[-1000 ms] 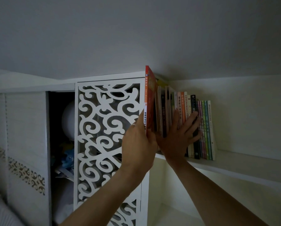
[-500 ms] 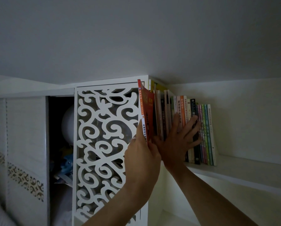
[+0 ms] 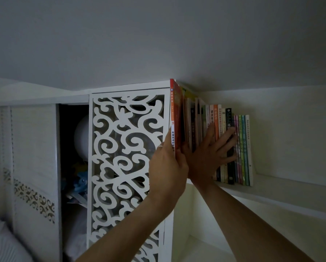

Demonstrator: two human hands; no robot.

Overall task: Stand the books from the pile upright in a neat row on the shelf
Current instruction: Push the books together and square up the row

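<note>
A row of upright books (image 3: 222, 129) stands on the white shelf (image 3: 283, 190), spines facing me. At its left end is a tall red-orange book (image 3: 175, 114) with a white lower spine. My left hand (image 3: 167, 171) grips this book's lower spine, thumb side against it, a ring on one finger. My right hand (image 3: 209, 154) lies flat with fingers spread against the spines of the row, pressing them back. The book's top reaches the cabinet's upper edge. The shelf under the hands is hidden.
A white cabinet door with scroll cut-outs (image 3: 128, 157) stands right beside the row on the left. Next to it is a dark open compartment (image 3: 73, 167) with a pale round object and blue items. The shelf to the right of the row is bare.
The red-orange book had tilted left and dropped half a second ago. It now stands upright against the row again, its top back up at the cabinet's edge. The right hand stays flat on the spines.
</note>
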